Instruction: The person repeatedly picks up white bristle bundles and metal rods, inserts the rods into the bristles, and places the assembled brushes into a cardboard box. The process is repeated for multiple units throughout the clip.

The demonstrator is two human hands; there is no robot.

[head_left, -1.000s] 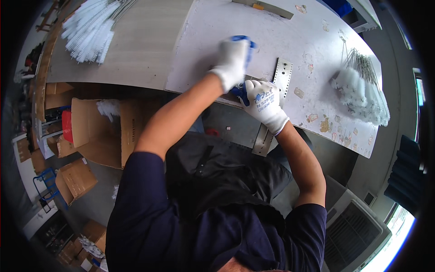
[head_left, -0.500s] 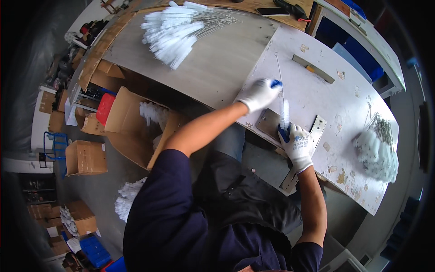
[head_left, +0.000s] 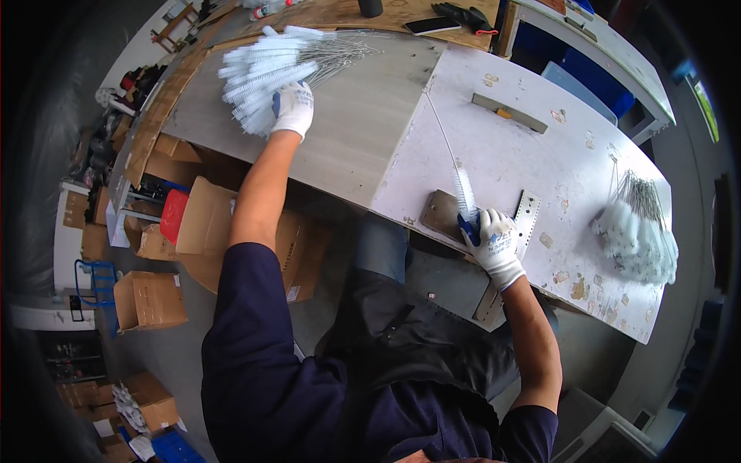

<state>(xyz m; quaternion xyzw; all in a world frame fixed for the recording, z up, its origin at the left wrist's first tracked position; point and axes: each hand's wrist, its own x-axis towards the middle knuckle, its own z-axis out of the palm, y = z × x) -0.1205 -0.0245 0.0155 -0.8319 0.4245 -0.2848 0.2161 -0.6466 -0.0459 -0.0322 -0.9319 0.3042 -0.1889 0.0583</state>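
Note:
My right hand (head_left: 494, 242), in a white glove with blue-coated fingers, is closed around the lower end of a white bottle brush (head_left: 464, 194). The brush's thin wire handle slants up and away over the pale tabletop, ending in a small loop. Beneath the hand are a dark metal plate (head_left: 442, 214) and a perforated metal strip (head_left: 528, 216). At the far left my left hand (head_left: 294, 109), gloved the same way, touches the near right side of a heap of white bottle brushes (head_left: 258, 71). Whether its fingertips grip one is hidden.
Another bundle of brushes (head_left: 634, 235) lies at the table's right end. A metal bar (head_left: 509, 113) lies farther back. At the back are a phone (head_left: 432, 25) and a dark glove (head_left: 463, 15). Cardboard boxes (head_left: 150, 299) stand on the floor to the left.
My left hand has left the brush at the right hand and reached far left to the heap. The held brush's wire end has swung left; my right hand keeps its grip.

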